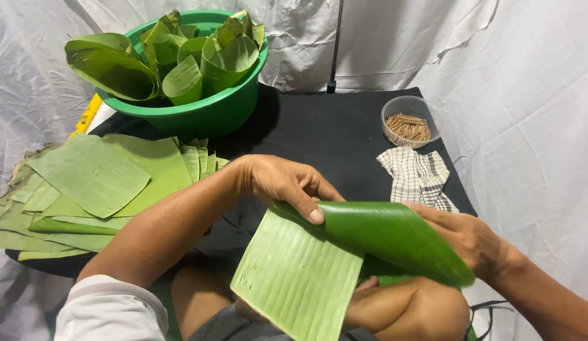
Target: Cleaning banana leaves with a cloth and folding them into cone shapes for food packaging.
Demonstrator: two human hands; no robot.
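The person holds a banana leaf piece point(319, 265) over the lap, just in front of the black cloth-covered surface point(332, 136). The leaf is a rough rectangle, its pale matte underside ribbed with fine parallel veins, and its far edge is curled over so the glossy dark green top side shows as a smooth roll. The left hand point(284, 180) reaches in from above, its fingers clenched on the upper edge of the leaf with the thumb pressing down at the fold. The right hand point(471, 240) cups the rolled end from the right, its fingers wrapped around and partly hidden beneath the leaf.

On the left part of the surface lies a flat pile of cut leaf sheets point(98, 183) (layered like loose pages, some edges browned). Behind it sits a round green plastic basin point(205, 113) filled with leaf pieces rolled into cones point(180, 79). To the right, a small clear round tub point(411, 120) holds thin brown sticks, and a checked woven cloth point(417, 177) lies crumpled just beside it. Wrinkled white sheeting point(534, 107) surrounds everything.
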